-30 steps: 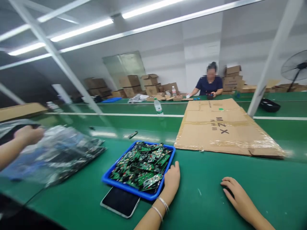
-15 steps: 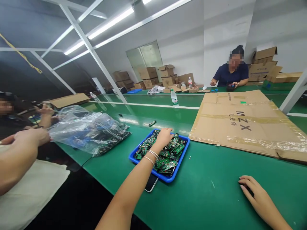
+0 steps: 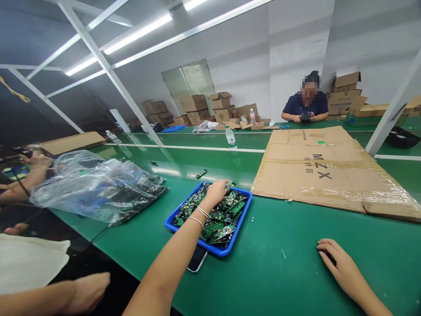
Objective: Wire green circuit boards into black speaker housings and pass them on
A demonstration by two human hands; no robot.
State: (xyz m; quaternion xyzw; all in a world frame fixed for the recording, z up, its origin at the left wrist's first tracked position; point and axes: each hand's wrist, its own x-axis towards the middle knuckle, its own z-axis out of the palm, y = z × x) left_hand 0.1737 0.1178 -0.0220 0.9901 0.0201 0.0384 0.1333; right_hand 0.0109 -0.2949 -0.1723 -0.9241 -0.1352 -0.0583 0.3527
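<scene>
My left hand reaches over the far part of a blue plastic tray. Its fingers are closed on a small circuit board, whose end shows beyond the fingertips; the rest is hidden. Green circuit boards lie heaped in the tray at many angles. On the green tabletop to the right rests my right hand, loosely curved, thumb and fingers apart, with nothing in it. Partly under the tray's near edge sits a phone, below my left forearm.
Left of the tray lies a clear plastic bag with dark and blue contents. A flat cardboard sheet covers the right side. Beyond the tray are a loose board and a water bottle. Another person's hand is at lower left.
The view has shifted slightly right. At left, the other person's arm has moved from the bag down to the lower edge. My left hand stays over the tray; my right hand stays put.
</scene>
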